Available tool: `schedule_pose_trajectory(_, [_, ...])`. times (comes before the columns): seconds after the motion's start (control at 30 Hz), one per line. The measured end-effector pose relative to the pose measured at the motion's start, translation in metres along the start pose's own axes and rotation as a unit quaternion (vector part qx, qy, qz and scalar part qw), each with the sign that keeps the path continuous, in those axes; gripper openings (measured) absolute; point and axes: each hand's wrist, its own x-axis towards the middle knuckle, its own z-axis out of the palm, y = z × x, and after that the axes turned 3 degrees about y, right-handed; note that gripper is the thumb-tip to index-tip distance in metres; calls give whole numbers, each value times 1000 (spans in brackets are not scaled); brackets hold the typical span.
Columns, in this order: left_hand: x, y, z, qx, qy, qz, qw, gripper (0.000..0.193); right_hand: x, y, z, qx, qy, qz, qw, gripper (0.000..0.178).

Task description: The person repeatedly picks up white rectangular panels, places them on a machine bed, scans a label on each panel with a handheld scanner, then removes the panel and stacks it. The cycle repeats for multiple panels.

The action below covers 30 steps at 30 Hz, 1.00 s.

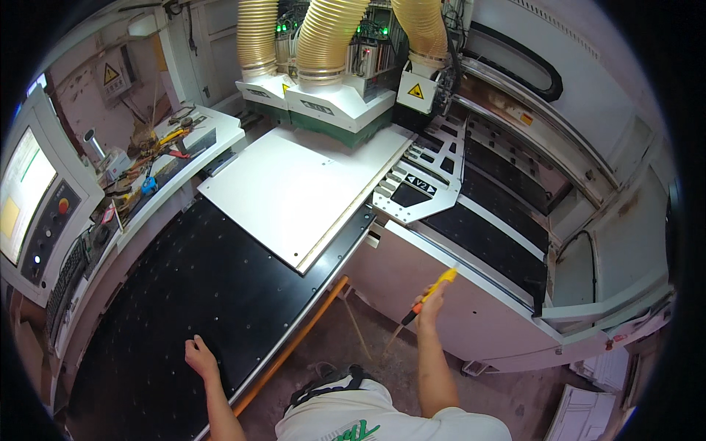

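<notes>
My right hand (430, 303) grips a yellow air blow gun (446, 278) with orange and black at its lower end, in front of the machine's pale side panel. From its black end a thin hose (394, 340) runs down toward the floor. Over the black table (169, 283) hovers my left hand (201, 358), its fingers curled in with nothing visible in them. A large white panel (294, 195) lies farther off on the table, partly beneath the machine's white head (334, 104). Neither hand touches the panel.
Yellow ribbed ducts (329, 37) rise from the machine head. A metal bracket plate (423, 187) stands right of the panel. On the left are a control screen (28, 184) and a shelf of scattered tools (173, 137). An orange bar (294, 342) runs along the table's edge.
</notes>
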Motion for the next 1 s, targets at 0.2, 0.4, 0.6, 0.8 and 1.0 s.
schedule_pose_trajectory(0.2, [-34,14,-5,12,-25,66,997,31,-6,9,19,-118,-204,-15,972,52])
schedule_pose_trajectory(0.4, [-69,55,-8,-37,-70,121,989,25,2,74,64,-346,-172,-217,896,46])
schedule_pose_trajectory(0.6, [-88,116,-6,-59,-136,205,967,19,-8,207,89,-39,-115,11,993,35])
schedule_pose_trajectory(0.8, [-68,138,4,24,-149,253,956,20,-53,282,70,-497,-355,-20,791,37])
schedule_pose_trajectory(1.0, [-56,102,-19,153,-129,167,965,25,3,160,124,-377,-220,-335,835,26])
